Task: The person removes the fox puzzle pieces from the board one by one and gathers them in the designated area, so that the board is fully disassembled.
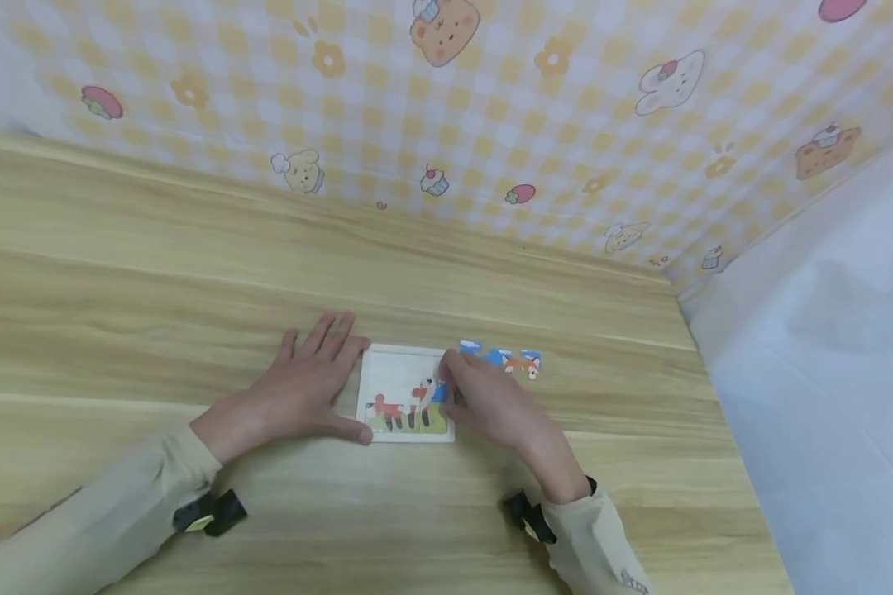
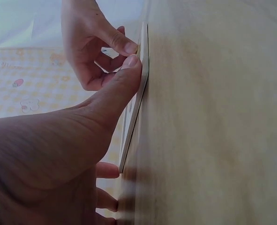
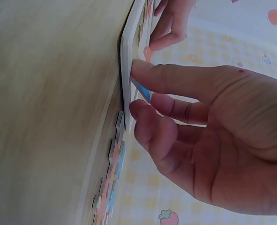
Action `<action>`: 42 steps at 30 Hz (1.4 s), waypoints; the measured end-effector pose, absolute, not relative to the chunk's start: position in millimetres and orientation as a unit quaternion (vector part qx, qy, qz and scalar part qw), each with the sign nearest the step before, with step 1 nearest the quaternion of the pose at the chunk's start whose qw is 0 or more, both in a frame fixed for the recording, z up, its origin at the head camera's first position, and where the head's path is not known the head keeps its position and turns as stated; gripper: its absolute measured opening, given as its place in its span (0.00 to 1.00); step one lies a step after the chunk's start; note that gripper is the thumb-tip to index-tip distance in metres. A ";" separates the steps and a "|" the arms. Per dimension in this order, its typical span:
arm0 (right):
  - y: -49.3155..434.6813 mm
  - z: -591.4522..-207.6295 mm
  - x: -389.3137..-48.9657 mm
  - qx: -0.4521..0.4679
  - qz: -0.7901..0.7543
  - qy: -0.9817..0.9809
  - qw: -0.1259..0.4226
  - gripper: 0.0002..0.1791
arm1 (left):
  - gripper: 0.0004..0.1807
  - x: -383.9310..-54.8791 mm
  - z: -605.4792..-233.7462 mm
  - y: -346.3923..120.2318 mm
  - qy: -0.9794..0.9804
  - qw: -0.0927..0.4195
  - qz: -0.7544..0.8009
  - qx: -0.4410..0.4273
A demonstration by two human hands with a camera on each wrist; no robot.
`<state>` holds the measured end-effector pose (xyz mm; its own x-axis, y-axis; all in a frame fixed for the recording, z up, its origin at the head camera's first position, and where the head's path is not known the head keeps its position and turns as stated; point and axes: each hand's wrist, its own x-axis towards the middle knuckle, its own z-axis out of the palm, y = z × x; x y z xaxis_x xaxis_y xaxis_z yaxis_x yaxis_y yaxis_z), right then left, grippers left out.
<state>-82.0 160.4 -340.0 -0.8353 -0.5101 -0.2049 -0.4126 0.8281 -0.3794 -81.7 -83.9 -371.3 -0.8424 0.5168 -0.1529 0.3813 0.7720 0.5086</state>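
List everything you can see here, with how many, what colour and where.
puzzle board: one, white frame, partly filled animal picture, table centre.
held puzzle piece: one, blue, at the board's right edge, pinched by the right hand.
loose puzzle pieces: a few, blue and orange, right of the board.
table: one, light wood.
wallpaper: yellow check with cartoon animals, behind the table.
left hand: flat against the board's left edge.
right hand: on the board's right side.

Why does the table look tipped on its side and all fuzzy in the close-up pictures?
Both wrist views are turned sideways, so the wooden table stands upright. The left wrist view has the left hand close and dim; the right wrist view blurs the loose puzzle pieces. The head view is sharper, though its edges bend.
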 end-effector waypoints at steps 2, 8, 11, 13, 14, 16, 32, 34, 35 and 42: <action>158.8 -339.7 -80.7 -0.238 -0.156 0.947 0.148 0.17 | 0.64 -80.9 -372.0 -84.3 0.930 0.144 0.236 0.241; 153.8 -338.0 -77.5 -0.227 -0.147 0.953 0.140 0.15 | 0.62 -79.6 -373.1 -85.2 0.927 0.140 0.247 0.244; 152.1 -336.7 -76.8 -0.218 -0.160 0.951 0.148 0.15 | 0.62 -79.5 -373.5 -85.5 0.927 0.138 0.247 0.244; 151.8 -336.9 -76.7 -0.216 -0.170 0.949 0.152 0.15 | 0.62 -79.4 -374.0 -85.4 0.928 0.138 0.246 0.244; 151.8 -336.9 -76.4 -0.217 -0.173 0.948 0.153 0.15 | 0.62 -79.2 -374.3 -85.3 0.928 0.139 0.246 0.244; 152.6 -337.9 -76.5 -0.223 -0.177 0.946 0.152 0.16 | 0.62 -79.2 -374.8 -84.9 0.928 0.138 0.246 0.244; 156.8 -340.7 -79.2 -0.262 -0.160 0.943 0.129 0.15 | 0.61 -79.2 -373.0 -84.4 0.928 0.140 0.244 0.243; 157.4 -341.4 -80.1 -0.261 -0.156 0.944 0.126 0.15 | 0.61 -79.1 -372.4 -84.5 0.929 0.138 0.243 0.243; 157.8 -341.4 -80.4 -0.259 -0.154 0.945 0.125 0.15 | 0.61 -79.1 -372.3 -84.4 0.929 0.137 0.242 0.243; 167.1 -336.8 -82.3 -0.272 -0.161 0.945 0.084 0.12 | 0.61 -78.8 -372.6 -84.6 0.929 0.139 0.242 0.243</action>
<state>-82.3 167.1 -336.8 -0.8376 -0.5415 -0.0720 -0.4874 0.8003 -0.3493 -78.8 -84.6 -372.6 -0.8432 0.5186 -0.1417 0.3840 0.7653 0.5166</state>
